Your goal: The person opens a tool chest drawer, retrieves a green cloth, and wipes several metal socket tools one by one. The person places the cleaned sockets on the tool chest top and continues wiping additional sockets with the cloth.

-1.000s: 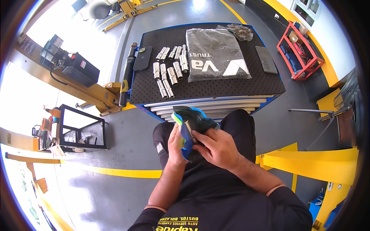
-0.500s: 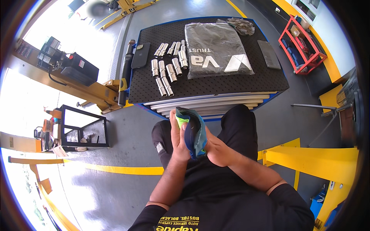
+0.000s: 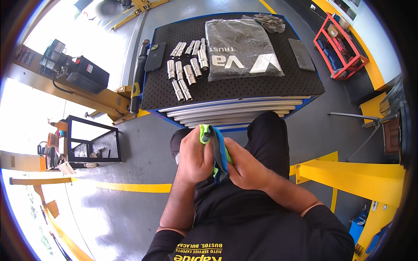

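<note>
Blue-green cloth folded narrower, clenched between left grip and right grip; I couldn't see the work inside.

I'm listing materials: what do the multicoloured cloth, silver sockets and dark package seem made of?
The cloth: probably soft woven or knitted fabric, matte, judging by its loose folds. The sockets: metal, likely steel, shiny, with bright highlights. The package: apparently thin plastic film outside, glossy, with wrinkles catching light.

A car workshop: yellow lift post, metal sockets on a drawer cabinet, red tool cart, painted floor lines.
</note>
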Motion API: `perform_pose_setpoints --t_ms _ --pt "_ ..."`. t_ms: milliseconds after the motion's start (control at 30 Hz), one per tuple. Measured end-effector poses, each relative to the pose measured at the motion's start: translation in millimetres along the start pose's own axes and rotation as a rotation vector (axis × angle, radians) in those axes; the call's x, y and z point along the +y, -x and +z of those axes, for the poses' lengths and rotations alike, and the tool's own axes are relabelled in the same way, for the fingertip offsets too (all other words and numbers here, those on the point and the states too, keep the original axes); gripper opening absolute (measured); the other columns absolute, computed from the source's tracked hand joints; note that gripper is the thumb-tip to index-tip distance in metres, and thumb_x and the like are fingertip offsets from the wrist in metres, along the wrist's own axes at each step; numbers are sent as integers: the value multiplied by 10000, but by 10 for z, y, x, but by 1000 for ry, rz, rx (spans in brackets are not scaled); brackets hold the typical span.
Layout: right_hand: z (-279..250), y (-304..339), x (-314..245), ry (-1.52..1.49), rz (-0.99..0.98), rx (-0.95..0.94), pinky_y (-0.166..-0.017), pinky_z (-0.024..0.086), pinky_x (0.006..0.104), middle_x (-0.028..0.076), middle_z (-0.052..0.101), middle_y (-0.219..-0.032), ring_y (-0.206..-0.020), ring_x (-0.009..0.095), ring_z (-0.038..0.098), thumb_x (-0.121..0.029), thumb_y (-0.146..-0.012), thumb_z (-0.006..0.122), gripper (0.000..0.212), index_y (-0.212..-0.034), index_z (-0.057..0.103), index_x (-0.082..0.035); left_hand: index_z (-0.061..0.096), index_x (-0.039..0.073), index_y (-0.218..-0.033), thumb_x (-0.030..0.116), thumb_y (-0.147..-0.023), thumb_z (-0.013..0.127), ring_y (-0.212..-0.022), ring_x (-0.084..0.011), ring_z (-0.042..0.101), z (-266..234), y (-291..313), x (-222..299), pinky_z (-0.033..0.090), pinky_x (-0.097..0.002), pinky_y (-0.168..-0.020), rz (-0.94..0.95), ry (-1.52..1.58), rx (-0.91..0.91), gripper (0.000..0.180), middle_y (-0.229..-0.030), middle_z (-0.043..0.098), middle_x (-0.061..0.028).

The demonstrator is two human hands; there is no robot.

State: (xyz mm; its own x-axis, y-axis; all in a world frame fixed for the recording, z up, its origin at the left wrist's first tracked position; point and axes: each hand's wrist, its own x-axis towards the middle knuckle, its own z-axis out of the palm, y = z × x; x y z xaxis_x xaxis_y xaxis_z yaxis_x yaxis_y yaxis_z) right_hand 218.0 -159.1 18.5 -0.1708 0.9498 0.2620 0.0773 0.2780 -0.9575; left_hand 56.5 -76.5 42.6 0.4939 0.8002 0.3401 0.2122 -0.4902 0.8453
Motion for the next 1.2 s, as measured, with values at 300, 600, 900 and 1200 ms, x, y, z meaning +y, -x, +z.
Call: perform_pose_setpoints --t_ms 300,600,900,1200 --pt "-31 -43 -226 -1272 599 127 -810 549 233 25 627 -1145 -944 50 634 -231 -1068 576 317 -1327 494 -68 550 1 -999 77 -817 653 -639 -296 527 -45 -34 9 445 -395 -600 415 43 10 223 -784 579 -109" --pt "-3 -76 -7 287 -252 218 -718 547 387 140 669 -958 -829 207 689 -166 -997 655 360 -1297 513 -25 580 -15 -1075 57 -1041 442 -726 -153 627 160 92 33 509 -292 -684 -218 398 228 160 -852 671 -79" --pt "-120 -111 -258 -1152 637 340 -704 551 356 117 666 -879 -802 201 701 -193 -993 635 283 -1215 550 -42 560 -12 -1106 115 -1016 572 -742 -172 622 16 -21 65 495 -316 -683 363 -20 -40 157 -841 645 -116" --pt "-20 -97 -33 346 -280 293 -605 526 382 140 647 -826 -695 320 675 -186 -967 656 235 -1112 555 -30 561 3 -1076 96 -1044 508 -742 -200 617 223 141 58 496 -321 -686 -230 390 199 112 -837 637 -118"
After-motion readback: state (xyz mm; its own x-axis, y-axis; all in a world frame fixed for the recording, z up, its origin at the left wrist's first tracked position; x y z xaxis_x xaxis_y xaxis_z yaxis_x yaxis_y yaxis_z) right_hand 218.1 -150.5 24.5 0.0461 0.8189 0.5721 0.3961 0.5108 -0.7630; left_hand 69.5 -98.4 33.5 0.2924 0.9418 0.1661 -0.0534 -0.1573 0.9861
